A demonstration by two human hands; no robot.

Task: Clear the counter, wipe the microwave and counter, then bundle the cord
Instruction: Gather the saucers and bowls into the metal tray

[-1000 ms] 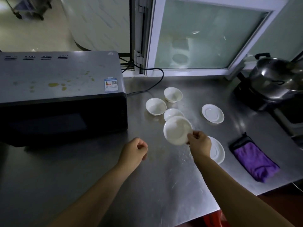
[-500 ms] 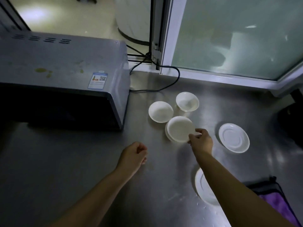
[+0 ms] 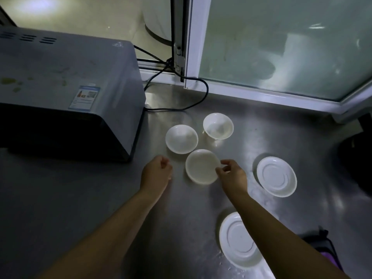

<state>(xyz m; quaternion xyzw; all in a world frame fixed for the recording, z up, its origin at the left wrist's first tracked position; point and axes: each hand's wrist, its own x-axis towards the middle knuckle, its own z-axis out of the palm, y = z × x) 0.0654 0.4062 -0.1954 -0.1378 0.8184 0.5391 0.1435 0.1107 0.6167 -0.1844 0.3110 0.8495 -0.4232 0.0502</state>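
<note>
Centrally, the right hand (image 3: 233,174) hovers at the right rim of the nearest bowl (image 3: 202,166), thumb and fingers loosely curled and apart; whether they touch the rim cannot be told. The left hand (image 3: 156,172) is curled into an empty fist just left of that bowl. Two more white bowls sit behind: one (image 3: 181,138) near the microwave, one (image 3: 218,125) farther back. To the right lie two white saucers, the far saucer (image 3: 276,176) clear of the forearm, the near saucer (image 3: 237,241) partly under it. All rest on a stainless steel counter (image 3: 90,198) (dull, with streaked reflections). The microwave (image 3: 66,83), its grey top stained, stands at left; its black cord (image 3: 198,97) loops along the counter toward a white window frame (image 3: 196,43) holding frosted glass. A purple cloth (image 3: 328,256) shows at the lower right edge.
</note>
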